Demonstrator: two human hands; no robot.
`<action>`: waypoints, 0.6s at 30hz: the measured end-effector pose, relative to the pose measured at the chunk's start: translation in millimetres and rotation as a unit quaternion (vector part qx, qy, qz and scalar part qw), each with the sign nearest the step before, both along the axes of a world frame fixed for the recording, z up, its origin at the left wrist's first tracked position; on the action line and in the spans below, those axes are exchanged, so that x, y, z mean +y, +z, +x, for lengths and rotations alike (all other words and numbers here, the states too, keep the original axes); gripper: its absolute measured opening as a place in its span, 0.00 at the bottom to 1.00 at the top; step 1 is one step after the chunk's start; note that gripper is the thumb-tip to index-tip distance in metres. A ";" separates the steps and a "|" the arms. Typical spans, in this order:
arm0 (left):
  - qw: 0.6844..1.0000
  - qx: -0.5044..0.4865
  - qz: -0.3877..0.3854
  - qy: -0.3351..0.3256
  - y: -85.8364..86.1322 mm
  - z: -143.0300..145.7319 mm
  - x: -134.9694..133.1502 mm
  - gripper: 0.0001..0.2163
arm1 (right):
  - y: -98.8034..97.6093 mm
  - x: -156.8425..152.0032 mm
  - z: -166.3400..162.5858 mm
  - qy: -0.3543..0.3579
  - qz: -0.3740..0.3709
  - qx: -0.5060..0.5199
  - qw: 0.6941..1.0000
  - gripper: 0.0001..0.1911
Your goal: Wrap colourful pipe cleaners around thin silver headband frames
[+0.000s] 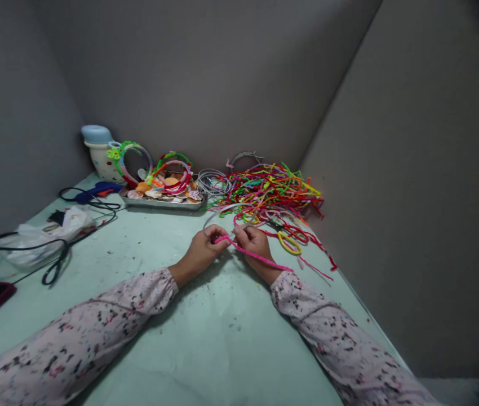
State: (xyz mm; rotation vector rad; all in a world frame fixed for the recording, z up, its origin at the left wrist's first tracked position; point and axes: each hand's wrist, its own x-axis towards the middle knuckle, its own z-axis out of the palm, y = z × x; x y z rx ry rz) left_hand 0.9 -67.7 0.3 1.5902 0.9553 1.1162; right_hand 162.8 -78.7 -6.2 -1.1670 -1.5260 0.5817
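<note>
My left hand (205, 247) and my right hand (254, 243) meet over the pale green table (205, 338), both with fingers closed. Between them they pinch a pink pipe cleaner (256, 256) against a thin grey metal headband (216, 217). The pink strand trails back over my right wrist toward the sleeve. The headband arcs up from my left hand toward the pile of pipe cleaners.
A heap of coloured pipe cleaners (273, 194) lies just beyond my hands, by the right wall. A metal tray (163, 203) holds finished headbands and shells. At left are a white jar (102, 155), a blue glue gun (96, 192), black cords, scissors (56, 268) and a plastic bag (45, 237).
</note>
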 end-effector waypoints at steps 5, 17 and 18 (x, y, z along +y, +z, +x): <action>1.000 0.008 0.007 0.004 2.7 -0.9 -0.7 0.08 | 0.9 -0.4 -1.4 0.011 -0.006 0.013 1.000 0.16; 0.999 0.021 0.036 -0.002 4.5 -2.5 -3.6 0.08 | 8.8 -5.7 -4.0 0.027 -0.003 0.012 1.000 0.16; 0.999 0.022 0.040 -0.002 4.1 -2.9 -3.4 0.08 | 8.2 -5.9 -3.7 0.026 -0.001 0.008 1.000 0.16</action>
